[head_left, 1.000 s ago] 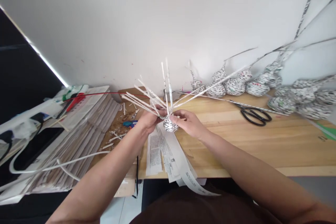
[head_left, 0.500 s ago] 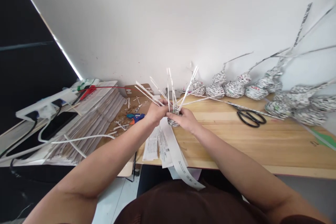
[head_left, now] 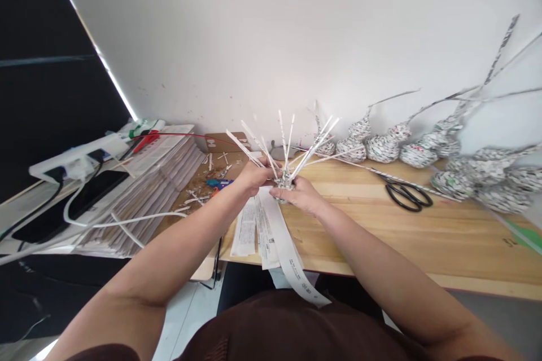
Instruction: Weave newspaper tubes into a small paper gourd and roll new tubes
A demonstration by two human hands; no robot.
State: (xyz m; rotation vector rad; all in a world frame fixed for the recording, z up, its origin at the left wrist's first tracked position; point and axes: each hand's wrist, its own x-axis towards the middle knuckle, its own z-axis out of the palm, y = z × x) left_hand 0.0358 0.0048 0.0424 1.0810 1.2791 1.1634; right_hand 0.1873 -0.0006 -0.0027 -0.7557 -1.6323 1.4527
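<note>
Newspaper, rolled thin and woven, forms the small round piece (head_left: 283, 183) I hold above the desk's near part, seen from my head camera. My left hand (head_left: 257, 175) is curled closed on its left side; my right hand (head_left: 301, 194) grips opposite, thumb across the front, presumably steadying the weave. Loose spokes (head_left: 312, 149) fan upward, clear of my palms. Scissors (head_left: 412, 209) lie off to my right, probably parked for elbow room.
</note>
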